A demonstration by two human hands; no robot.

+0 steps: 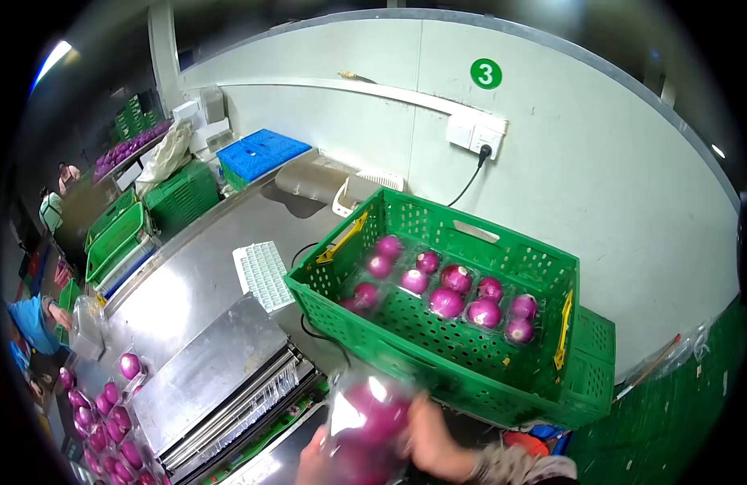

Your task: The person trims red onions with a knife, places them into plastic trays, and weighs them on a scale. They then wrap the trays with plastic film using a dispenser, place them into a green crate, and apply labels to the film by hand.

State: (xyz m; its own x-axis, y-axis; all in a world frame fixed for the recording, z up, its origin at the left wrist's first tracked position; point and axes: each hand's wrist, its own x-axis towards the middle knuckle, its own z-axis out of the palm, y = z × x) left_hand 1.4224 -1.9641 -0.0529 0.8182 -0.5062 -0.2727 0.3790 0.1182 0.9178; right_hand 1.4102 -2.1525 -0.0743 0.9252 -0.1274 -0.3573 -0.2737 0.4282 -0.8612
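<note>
Purple onion pack (369, 424) in clear plastic, held btwn both hands, lower ctr of frame.
L hand (313, 459) clamps pack's left edge, R hand (432, 440) its right side; blur hides some fingers. Step in hand looks like handling 1 pack, prob. wrapped, tho can't confirm the seal. Next move likely calls for steady two-sided grip, pack level, clear of near wall of green crate (422, 378) (ctr-right, w/ similar packs (446, 303) inside). Metal machine (212, 368) w/ film sits left of hands; more onion trays (107, 428) lower left.
</note>
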